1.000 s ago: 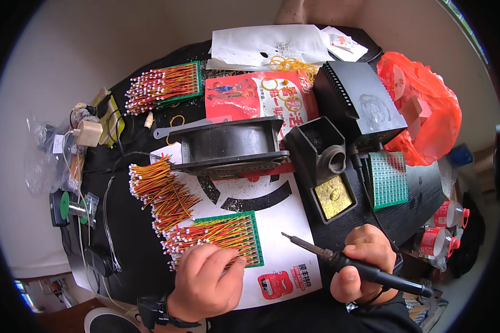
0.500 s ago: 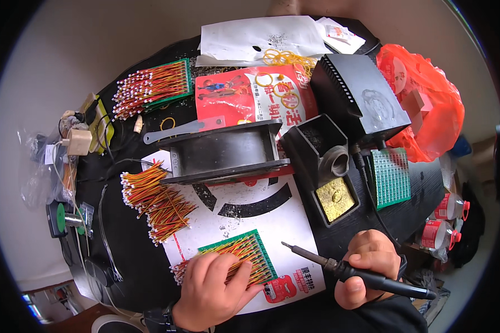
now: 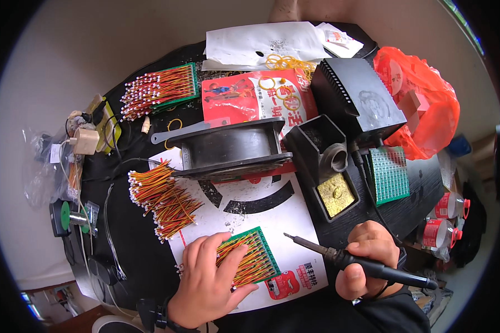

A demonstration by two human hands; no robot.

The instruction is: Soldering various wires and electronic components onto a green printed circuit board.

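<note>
My left hand (image 3: 208,277) lies over the left part of a green circuit board (image 3: 273,263), its fingers curved across the rows of red, yellow and black wires (image 3: 244,258) and its thumb along the near edge. The wires' left ends are mostly hidden under that hand. My right hand (image 3: 372,258) is closed round the black handle of a soldering iron (image 3: 344,261). The iron's tip points left and sits to the right of the board, apart from it. White paper (image 3: 308,244) with printed patterns lies beneath the board.
A bundle of loose wires (image 3: 164,202) lies beyond my left hand. Behind the board stands a black fan (image 3: 230,144), beside an iron stand (image 3: 316,150) with a yellow sponge (image 3: 336,194). Farther right are a black box (image 3: 361,100), another green board (image 3: 389,175) and a red plastic bag (image 3: 428,105).
My left hand's fingers have straightened somewhat and reach toward the board's far edge. The iron has stayed in my right hand with little movement. The whole view has shifted slightly.
</note>
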